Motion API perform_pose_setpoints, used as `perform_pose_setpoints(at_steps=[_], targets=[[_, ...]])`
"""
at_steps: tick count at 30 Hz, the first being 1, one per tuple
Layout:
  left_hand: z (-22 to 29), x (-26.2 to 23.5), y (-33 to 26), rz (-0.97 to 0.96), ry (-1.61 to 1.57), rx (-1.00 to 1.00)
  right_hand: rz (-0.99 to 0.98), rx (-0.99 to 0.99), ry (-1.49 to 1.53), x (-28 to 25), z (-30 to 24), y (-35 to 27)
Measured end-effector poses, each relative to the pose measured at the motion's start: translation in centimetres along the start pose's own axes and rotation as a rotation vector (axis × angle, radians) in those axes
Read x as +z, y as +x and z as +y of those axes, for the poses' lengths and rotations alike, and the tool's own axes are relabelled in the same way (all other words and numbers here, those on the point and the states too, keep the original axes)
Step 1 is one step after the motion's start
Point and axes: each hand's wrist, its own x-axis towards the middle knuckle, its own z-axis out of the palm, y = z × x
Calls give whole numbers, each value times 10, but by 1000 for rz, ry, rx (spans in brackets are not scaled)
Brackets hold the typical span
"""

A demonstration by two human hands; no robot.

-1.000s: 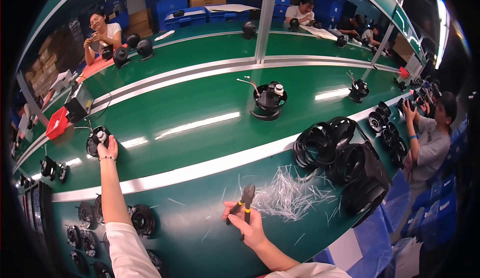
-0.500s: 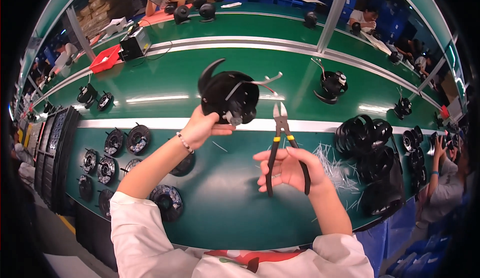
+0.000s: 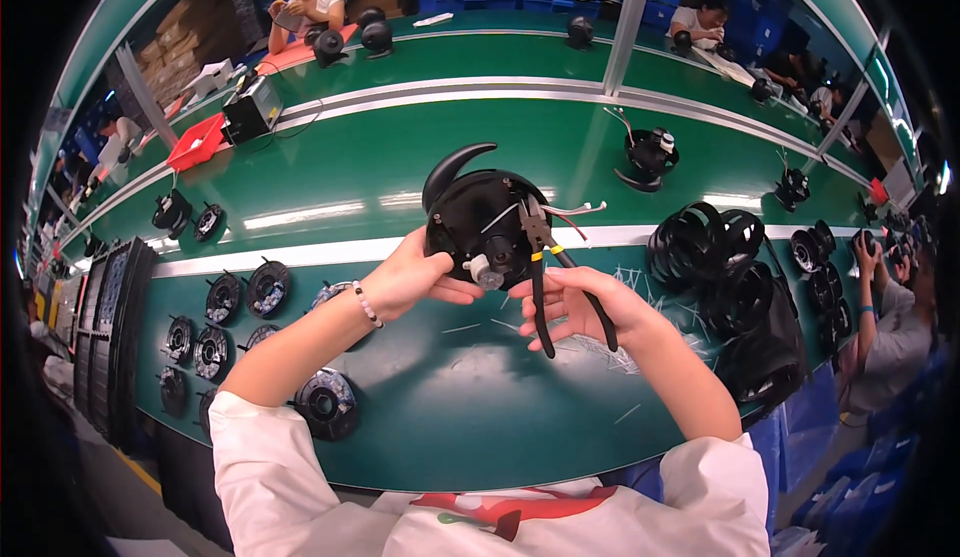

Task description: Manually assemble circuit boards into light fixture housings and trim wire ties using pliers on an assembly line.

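My left hand (image 3: 408,282) holds a round black plastic housing (image 3: 462,209) by its lower left rim, above the bench. A curved black arm rises from the housing's top, and a motor-like part with a pale grey knob (image 3: 487,275) sits at its lower side. Wires with white connectors (image 3: 590,207) stick out to the right. In my right hand (image 3: 590,302) is a pair of diagonal cutters (image 3: 537,235) with black and yellow handles spread apart. Their jaws reach into the housing beside a thin white strip; whether they touch it I cannot tell.
Several round black bases (image 3: 268,289) lie at left beside stacked black trays (image 3: 108,327). Thin white offcuts (image 3: 615,359) are scattered under my right hand. Black rings (image 3: 715,257) pile up at right. Another housing (image 3: 650,155) stands on the far green strip. Co-workers sit across and at right.
The cutters have moved up and left, from beside the housing to inside it. The housing has shifted slightly right and down and turned, showing its knob more plainly.
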Motion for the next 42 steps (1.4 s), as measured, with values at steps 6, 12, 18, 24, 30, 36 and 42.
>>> perform_pose_setpoints(at_steps=[6, 12, 18, 24, 30, 36, 42], targets=[[2, -1, 3, 3, -1, -2, 40, 72, -53, -6, -5, -7], [5, 8, 3, -1, 104, 18, 80, 26, -124, -9, -13, -8], [6, 16, 9, 26, 65, -51, 220, -45, -334, -18, -7, -16], [3, 20, 29, 44, -4, -42, 182, -20, -257, -31, 15, -38], [5, 20, 66, 67, -125, -40, 104, 7, -77, -37, 38, -60], [-2, 3, 162, 114, -486, -42, 641, -444, -1253, -17, 102, -71], [-44, -33, 246, 159, -856, -47, 822, -511, -1349, 14, 152, -64]])
